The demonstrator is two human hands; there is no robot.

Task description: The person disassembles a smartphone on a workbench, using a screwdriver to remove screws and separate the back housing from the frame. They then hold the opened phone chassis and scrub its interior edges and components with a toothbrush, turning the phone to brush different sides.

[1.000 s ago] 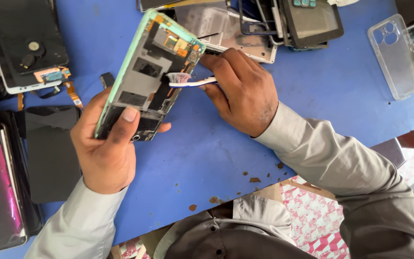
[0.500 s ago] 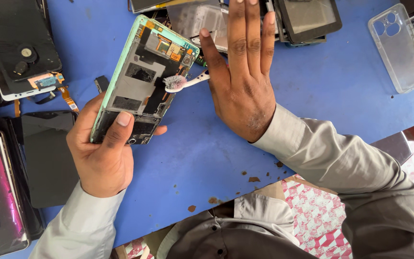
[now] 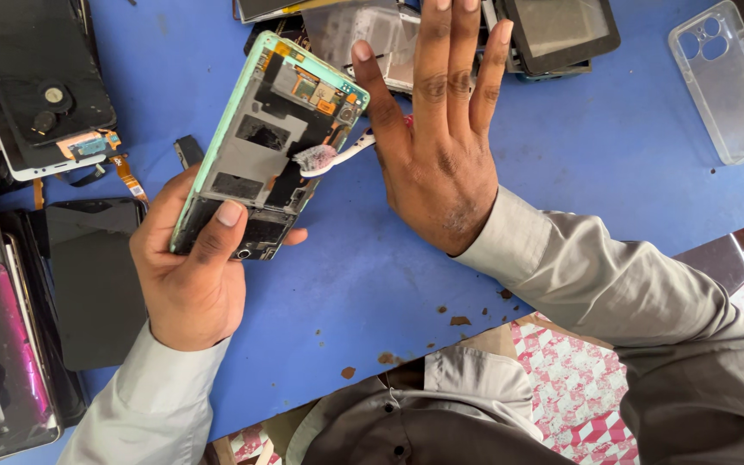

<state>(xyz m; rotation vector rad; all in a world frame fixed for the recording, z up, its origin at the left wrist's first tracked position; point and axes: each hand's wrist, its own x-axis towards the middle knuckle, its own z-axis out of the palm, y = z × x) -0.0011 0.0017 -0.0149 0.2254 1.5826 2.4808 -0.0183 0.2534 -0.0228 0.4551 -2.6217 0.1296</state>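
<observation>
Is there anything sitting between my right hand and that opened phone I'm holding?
Only the toothbrush: its bristle head rests on the opened phone in the left hand, and its handle runs under the spread right hand. Nothing else visible lies between them.

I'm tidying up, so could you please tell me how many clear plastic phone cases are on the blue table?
1: a clear plastic phone case lies at the table's top right corner. Others may be hidden under the stacked parts.

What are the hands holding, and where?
The left hand grips the opened phone by its bottom end. The right hand is spread flat, toothbrush under its thumb.
</observation>
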